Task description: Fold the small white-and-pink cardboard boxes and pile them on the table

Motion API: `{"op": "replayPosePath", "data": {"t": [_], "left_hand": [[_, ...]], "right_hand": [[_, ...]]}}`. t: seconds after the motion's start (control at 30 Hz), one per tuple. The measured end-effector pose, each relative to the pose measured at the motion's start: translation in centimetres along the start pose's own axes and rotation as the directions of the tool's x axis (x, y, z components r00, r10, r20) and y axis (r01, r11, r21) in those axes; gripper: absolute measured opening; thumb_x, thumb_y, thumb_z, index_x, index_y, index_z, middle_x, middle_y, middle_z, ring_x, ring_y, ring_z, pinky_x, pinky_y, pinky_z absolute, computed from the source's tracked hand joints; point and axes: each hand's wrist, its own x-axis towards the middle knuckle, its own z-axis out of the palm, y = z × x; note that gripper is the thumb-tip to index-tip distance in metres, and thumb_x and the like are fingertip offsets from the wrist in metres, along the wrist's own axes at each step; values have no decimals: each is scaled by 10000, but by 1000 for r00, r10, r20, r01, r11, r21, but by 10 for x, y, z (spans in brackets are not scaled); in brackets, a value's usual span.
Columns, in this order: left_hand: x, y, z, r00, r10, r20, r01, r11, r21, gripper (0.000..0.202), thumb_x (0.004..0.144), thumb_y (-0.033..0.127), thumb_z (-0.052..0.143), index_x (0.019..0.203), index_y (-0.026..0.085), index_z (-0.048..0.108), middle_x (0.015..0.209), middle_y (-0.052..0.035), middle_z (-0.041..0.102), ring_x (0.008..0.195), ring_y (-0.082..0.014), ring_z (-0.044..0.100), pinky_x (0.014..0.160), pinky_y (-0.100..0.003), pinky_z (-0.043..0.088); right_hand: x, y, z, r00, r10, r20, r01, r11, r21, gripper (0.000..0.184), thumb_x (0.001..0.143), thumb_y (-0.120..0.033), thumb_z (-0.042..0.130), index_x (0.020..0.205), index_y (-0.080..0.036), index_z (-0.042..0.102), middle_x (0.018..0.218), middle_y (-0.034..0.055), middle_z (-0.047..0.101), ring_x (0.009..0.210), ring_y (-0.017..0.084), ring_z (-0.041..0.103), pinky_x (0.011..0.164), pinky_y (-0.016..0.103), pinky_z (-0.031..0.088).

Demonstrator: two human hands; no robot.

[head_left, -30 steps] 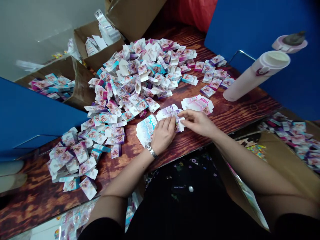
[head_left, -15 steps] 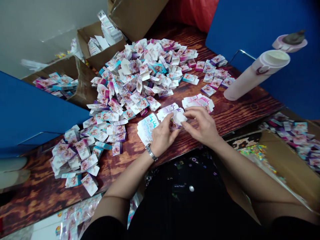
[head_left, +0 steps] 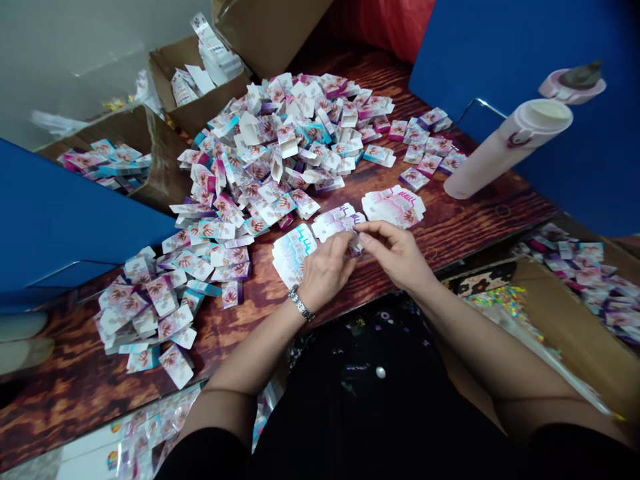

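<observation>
My left hand (head_left: pixel 326 268), with a metal bracelet at the wrist, is closed on a small purple and white carton (head_left: pixel 357 249). The fingers cover most of this carton. My right hand (head_left: pixel 395 255) pinches its other side with thumb and index finger. Just beyond the hands lie three fanned stacks of flat cartons: a teal stack (head_left: pixel 286 259) by the left fingers, a purple stack (head_left: pixel 330 223) in the middle, and a pink stack (head_left: pixel 393 207) behind the right hand.
A large heap of folded cartons (head_left: pixel 280 153) covers the back of the wooden table (head_left: pixel 280 320). Another pile (head_left: pixel 155 307) is at left. A pale pink bottle (head_left: pixel 495 157) stands open at right. Cardboard boxes (head_left: pixel 170 153) stand behind left; an open box (head_left: pixel 565 313) is below right.
The white flap that showed between my hands is now out of sight behind the fingers. My hands have drawn closer together around the carton, and the view has shifted slightly.
</observation>
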Motion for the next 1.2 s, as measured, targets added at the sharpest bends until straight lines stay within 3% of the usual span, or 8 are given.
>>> {"op": "replayPosePath", "data": {"t": [0.17,0.43,0.57,0.7,0.77,0.87,1.07,1.2], "left_hand": [[-2,0,5,998,-60,-34,61,997,40,655,901,284,554,1453,126,239,1238,-165,604,1012,-236,654,829,-353,552],[-3,4,7,999,-13,-37,18,992,123,668,946,238,435,1519,125,110,1364,-190,525,1138,-243,596,906,-364,532],[1,-8,4,995,-24,94,7,984,176,666,939,273,457,1506,87,160,1220,-190,613,1008,-246,648,793,-345,561],[49,-35,-49,1000,27,2,-27,957,288,592,947,357,485,1469,138,312,1174,-173,629,1056,-271,635,872,-389,538],[78,-43,-86,977,79,-198,-17,955,297,711,944,433,503,1511,131,196,1406,-194,454,1291,-325,472,1023,-490,438],[94,-42,-110,951,135,-279,-47,953,300,770,921,498,526,1524,201,148,1558,-128,235,1446,-343,225,1148,-544,265],[34,-32,-16,981,162,103,-184,947,264,597,935,373,524,1442,123,333,1455,-181,432,1376,-344,361,1105,-540,334],[11,-26,25,967,104,233,-171,941,291,565,934,292,523,1443,119,347,1489,-187,390,1389,-348,341,1111,-564,306]], "right_hand": [[4,-6,3,999,-11,-30,8,995,-100,183,855,-305,648,989,-197,710,949,44,702,855,182,665,801,334,558],[-23,-4,22,909,-411,71,379,743,-552,378,945,-147,431,1275,-193,610,1231,90,639,1162,229,582,1037,427,468],[-20,7,13,938,-318,138,344,797,-497,360,971,-218,434,1303,-195,572,1217,83,649,1116,212,611,983,388,504],[10,24,-18,964,-135,228,240,809,-537,310,966,-314,474,1227,-193,588,1112,76,676,982,215,646,875,372,526],[26,33,-28,956,-97,276,265,686,-677,301,936,-333,532,1181,-173,605,1072,99,658,948,237,630,853,388,510],[41,43,-29,935,10,353,310,458,-833,349,879,-375,630,1172,-189,604,1086,124,603,991,282,582,776,382,501],[43,43,-17,932,50,360,328,312,-892,331,822,-371,691,1080,-183,604,1066,142,574,1010,315,532,698,364,475],[42,40,-21,944,-12,329,264,622,-738,81,880,-228,564,939,-177,585,901,78,624,875,231,579,726,328,462]]}}
